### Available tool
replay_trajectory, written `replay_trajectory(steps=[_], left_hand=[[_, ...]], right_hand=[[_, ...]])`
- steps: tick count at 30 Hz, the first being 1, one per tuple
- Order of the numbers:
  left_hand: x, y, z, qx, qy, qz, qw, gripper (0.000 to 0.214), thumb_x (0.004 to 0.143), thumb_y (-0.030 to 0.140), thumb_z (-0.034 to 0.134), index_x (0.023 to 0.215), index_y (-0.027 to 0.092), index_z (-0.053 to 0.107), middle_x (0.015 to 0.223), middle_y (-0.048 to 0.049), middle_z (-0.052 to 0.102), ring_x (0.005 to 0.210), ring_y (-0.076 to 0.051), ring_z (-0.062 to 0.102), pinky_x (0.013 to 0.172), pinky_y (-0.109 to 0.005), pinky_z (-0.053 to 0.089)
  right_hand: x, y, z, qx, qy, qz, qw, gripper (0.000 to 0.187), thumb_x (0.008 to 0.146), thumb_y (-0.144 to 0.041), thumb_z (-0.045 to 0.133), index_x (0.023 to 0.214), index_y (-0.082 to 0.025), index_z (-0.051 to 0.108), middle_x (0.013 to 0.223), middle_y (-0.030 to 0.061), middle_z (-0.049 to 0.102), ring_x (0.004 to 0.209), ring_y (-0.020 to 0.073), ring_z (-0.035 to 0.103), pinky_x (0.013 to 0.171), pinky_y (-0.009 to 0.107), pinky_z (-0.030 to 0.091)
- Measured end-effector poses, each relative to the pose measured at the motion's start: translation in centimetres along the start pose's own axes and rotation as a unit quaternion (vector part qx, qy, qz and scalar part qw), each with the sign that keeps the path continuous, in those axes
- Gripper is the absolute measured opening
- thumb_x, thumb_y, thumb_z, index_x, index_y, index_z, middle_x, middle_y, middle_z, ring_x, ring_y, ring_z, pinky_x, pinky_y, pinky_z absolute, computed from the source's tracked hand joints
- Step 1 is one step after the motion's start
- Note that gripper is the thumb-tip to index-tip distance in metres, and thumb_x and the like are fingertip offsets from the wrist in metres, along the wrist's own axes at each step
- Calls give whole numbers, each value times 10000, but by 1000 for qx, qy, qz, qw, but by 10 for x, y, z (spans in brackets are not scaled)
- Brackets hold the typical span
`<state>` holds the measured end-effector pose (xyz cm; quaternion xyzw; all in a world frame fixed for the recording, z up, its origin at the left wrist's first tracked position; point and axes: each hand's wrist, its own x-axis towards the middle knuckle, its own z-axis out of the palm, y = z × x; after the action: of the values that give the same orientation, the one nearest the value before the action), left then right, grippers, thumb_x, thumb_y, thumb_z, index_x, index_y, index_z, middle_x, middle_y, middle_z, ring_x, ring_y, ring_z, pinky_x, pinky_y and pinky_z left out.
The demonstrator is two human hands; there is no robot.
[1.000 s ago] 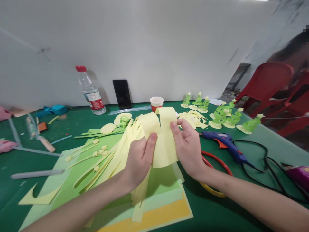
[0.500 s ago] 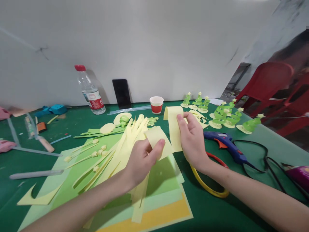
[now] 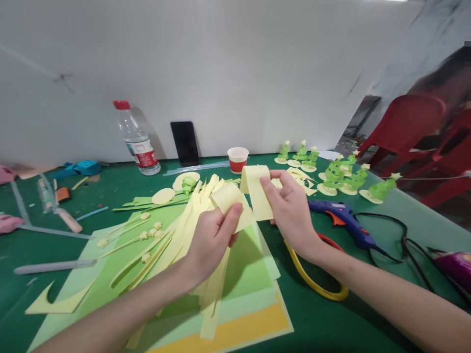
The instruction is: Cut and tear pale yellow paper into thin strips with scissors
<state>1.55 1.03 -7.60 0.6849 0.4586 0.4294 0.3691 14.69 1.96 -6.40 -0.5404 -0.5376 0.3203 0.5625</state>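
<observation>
My left hand [image 3: 213, 240] pinches a curled pale yellow paper strip [image 3: 235, 203] between thumb and fingers. Close beside it, my right hand [image 3: 292, 211] grips another curled pale yellow paper piece [image 3: 260, 196], its top bent over toward the left. The two papers meet or overlap at their lower edges; whether they are joined, I cannot tell. Beneath my left hand lies a pile of thin yellow paper strips [image 3: 195, 215] on green paper sheets [image 3: 253, 274]. Under my right wrist is a red and yellow ring [image 3: 312, 287].
A blue glue gun [image 3: 342, 215] with a black cable lies at right. Several small green paper trees [image 3: 333, 174] stand behind it. At the back are a paper cup [image 3: 238, 162], a phone [image 3: 185, 143] and a water bottle [image 3: 142, 147]. Scissors [image 3: 11, 223] lie at far left.
Both hands have shifted slightly left, with the papers still in them. The right-hand paper sits a little lower at its top, and the left-hand one a little higher.
</observation>
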Motion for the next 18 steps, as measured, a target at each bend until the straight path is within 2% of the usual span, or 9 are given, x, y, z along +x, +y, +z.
replay_trajectory(steps=[5,8,10,12,14,18], left_hand=[[3,1,-3,9,14,-4,1000,417,824,327,358,428,196,362,354,55,376,348,-74,385,405,-193,343],[5,5,-7,7,23,0,1000,391,827,314,359,454,199,364,369,56,391,363,-80,400,417,-196,358],[6,9,-11,7,31,8,999,400,833,308,355,448,201,361,369,54,397,368,-81,397,431,-200,364],[7,13,-14,12,41,19,999,416,843,298,349,438,202,352,360,54,389,361,-80,383,433,-200,363],[7,14,-16,24,46,42,998,422,854,275,340,439,202,343,353,57,373,349,-76,377,420,-192,361],[2,5,-9,65,28,125,990,439,876,208,295,437,200,327,342,63,347,318,-63,392,371,-162,366]], right_hand=[[6,-3,-6,-22,-6,10,1000,110,850,-328,429,841,-218,426,418,-78,425,332,69,393,267,140,306],[11,-8,-11,-55,-51,32,997,111,841,-249,440,941,-203,427,420,-82,414,333,72,407,282,146,329],[11,-12,-13,-79,-100,56,990,295,804,-166,474,1090,-178,403,411,-92,404,304,78,411,268,155,328],[7,-15,-15,-119,-167,90,975,514,780,-126,476,1257,-169,288,417,-97,405,291,86,428,262,159,333],[2,-16,-17,-169,-274,135,937,581,790,-131,433,1324,-196,212,433,-81,444,302,92,451,269,158,341],[-5,-10,-16,-203,-529,209,797,402,822,-184,317,1210,-167,422,423,-33,505,316,90,462,296,158,349]])
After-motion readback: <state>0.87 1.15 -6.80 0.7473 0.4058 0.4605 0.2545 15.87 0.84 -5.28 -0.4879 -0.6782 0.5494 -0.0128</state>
